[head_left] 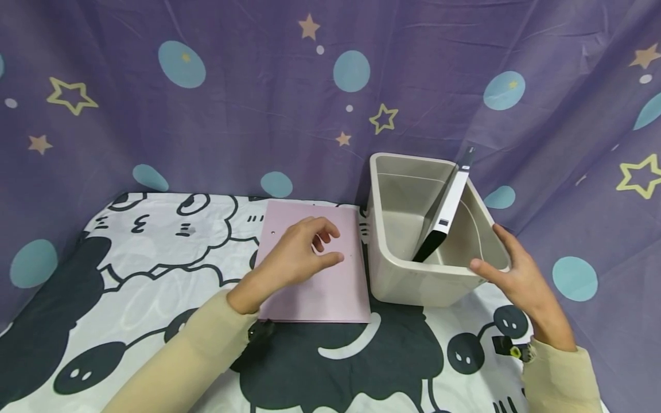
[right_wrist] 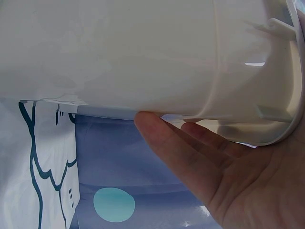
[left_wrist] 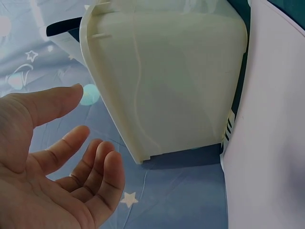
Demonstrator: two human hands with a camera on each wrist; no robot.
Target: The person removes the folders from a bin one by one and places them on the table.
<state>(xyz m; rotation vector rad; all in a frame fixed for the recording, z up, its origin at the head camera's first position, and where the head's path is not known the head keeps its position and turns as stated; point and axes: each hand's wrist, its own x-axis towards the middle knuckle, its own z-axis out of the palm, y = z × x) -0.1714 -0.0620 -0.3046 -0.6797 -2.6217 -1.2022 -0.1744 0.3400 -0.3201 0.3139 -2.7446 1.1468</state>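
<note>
A pink folder [head_left: 317, 298] lies flat on the patterned cloth, left of a beige plastic bin [head_left: 413, 281]. My left hand [head_left: 296, 249] is above the folder with its fingers loosely bent, nothing between them and the thumb. At the bin's front right corner is my right hand [head_left: 521, 281], thumb on the front rim and fingers along the outer right side. The right wrist view shows those fingers [right_wrist: 167, 148] stretched out against the bin wall. Inside the bin, a slim flat thing with a white edge and black ends [head_left: 449, 206] leans diagonally, its upper end over the back rim.
The black-and-white cartoon cloth [head_left: 170, 229] covers the surface under the folder and bin. A purple curtain [head_left: 248, 115] with stars and blue dots rises right behind the bin and continues along the right side.
</note>
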